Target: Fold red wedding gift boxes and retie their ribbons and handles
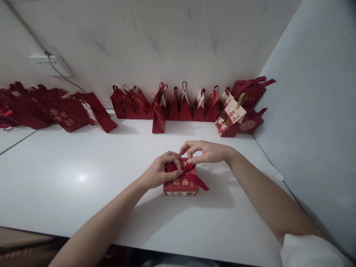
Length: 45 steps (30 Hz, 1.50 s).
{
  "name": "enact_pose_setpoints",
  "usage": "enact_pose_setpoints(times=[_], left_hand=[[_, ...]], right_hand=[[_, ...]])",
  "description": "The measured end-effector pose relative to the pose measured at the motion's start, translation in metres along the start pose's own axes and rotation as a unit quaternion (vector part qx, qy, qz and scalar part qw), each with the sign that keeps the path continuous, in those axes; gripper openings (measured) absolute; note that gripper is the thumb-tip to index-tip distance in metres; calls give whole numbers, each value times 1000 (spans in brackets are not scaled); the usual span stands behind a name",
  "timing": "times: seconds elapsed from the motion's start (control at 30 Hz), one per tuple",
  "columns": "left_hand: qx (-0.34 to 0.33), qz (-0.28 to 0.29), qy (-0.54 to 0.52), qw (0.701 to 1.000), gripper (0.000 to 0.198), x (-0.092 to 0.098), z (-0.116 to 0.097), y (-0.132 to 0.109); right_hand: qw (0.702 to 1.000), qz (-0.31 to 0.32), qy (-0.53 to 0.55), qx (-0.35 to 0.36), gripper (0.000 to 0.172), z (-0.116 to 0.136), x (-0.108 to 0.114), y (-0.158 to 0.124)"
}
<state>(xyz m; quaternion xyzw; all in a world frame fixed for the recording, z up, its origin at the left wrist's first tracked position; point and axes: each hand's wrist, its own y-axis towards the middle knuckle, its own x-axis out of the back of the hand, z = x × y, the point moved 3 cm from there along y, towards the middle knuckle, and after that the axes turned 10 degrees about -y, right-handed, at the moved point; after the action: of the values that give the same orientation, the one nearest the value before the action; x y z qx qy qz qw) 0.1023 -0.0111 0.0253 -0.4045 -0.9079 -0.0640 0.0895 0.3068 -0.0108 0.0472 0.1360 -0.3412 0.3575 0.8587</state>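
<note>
White marble-patterned wall panels (167, 37) back the glossy white counter (125, 155); from my remote station I have the square, lettered red card box (174, 186) on it, between both hands. My left hand (161, 168) pinches the shiny dark-red ribbon (198, 181) atop the box; my right hand (210, 152) curls half open over the box's far edge, and I can't tell whether it grips any ribbon. I judge I'm shaping the bow, which calls for light, even pinching. Beyond the box stand peaked red cartons with loop handles (174, 111). My own fingers obscure the knot.
</note>
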Motion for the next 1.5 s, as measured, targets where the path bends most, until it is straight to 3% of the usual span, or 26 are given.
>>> enact_pose_setpoints(times=[0.17, 0.33, 0.63, 0.93, 1.07, 1.17, 1.3, 1.37, 1.5], left_hand=[[-6, -2, -25, 1000, 12, 0, 2, 1], [-17, -7, -41, 999, 14, -1, 2, 0], [-12, 0, -14, 1000, 13, 0, 0, 0], [-24, 20, -35, 999, 19, 3, 0, 0], [-36, -26, -65, 997, 26, 24, -6, 0], [-26, -52, 15, 998, 29, 40, -11, -2], [17, -10, 93, 995, 32, 45, -12, -3], [27, 19, 86, 996, 33, 44, -11, -3], [44, 67, 49, 996, 34, 43, -8, -4]], right_hand=[[999, -21, 3, -50, 36, 17, 3, -9], [995, -21, -50, -86, 33, 32, 2, -11], [998, -19, -60, -17, 25, 15, 1, -4], [998, -27, -42, -48, 29, 15, -1, -10], [990, -96, -35, -92, 33, 30, 10, -25], [975, -167, -101, -109, 27, 52, 15, -39], [977, -116, -148, -101, 24, 79, -7, -41], [973, -135, -182, -52, 21, 89, -24, -35], [916, -189, -349, 63, 22, 97, -55, -20]])
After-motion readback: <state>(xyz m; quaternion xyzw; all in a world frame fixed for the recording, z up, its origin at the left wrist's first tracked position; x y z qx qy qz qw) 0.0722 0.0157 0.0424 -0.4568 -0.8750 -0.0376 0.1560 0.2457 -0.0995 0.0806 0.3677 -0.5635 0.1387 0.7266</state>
